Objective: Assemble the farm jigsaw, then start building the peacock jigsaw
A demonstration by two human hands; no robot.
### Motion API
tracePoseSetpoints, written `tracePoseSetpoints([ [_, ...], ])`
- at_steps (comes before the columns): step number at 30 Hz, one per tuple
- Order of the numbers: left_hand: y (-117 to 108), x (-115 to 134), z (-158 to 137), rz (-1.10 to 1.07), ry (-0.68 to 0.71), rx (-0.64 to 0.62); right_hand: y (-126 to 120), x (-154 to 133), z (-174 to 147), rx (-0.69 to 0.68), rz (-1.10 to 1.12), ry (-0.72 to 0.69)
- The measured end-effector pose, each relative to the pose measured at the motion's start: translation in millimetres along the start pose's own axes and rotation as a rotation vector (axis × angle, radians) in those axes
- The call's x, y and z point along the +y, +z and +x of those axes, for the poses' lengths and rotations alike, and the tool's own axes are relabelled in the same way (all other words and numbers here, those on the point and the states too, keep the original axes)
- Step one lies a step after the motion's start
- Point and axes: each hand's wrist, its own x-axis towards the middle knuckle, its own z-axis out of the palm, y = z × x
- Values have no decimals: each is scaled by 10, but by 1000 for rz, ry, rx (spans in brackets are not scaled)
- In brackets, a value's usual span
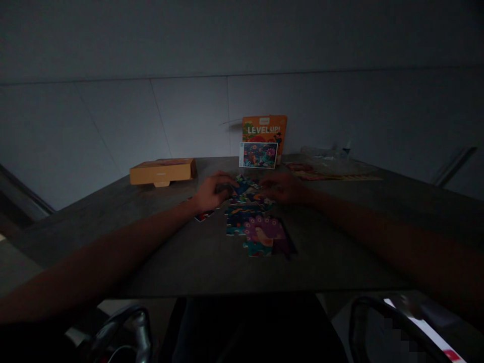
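In dim light, my left hand (215, 191) curls its thumb and fingers around the left edge of a dark blue jigsaw puzzle piece (240, 187). From the other side, my right hand (285, 188) has its bent fingertips on the puzzle pieces (255, 184) at the right of the same small pile. Nearer to me lies a joined puzzle section (244, 218) in dark blue. Touching its lower right is a purple peacock section (266, 234). A few loose pieces (204, 216) lie beside and partly under my left wrist.
A reference picture card (259, 155) leans against an orange "LEVEL UP!" box (264, 127) at the back. An open orange box tray (162, 172) is at back left. Clear plastic wrapping (327, 156) and a printed sheet (340, 175) lie at back right of the grey table (181, 267).
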Motion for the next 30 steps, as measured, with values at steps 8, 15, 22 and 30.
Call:
tracePoseSetpoints([
  [8,45,-73,20,-35,-91,101,-2,-22,-10,-225,-43,-101],
  [15,62,-80,6,-19,-50,110,-9,-54,5,-229,-20,-57],
  [22,38,-26,13,95,-1,67,-12,14,24,-179,-133,101],
  [30,66,18,-1,76,85,43,61,-231,59,101,-88,42],
])
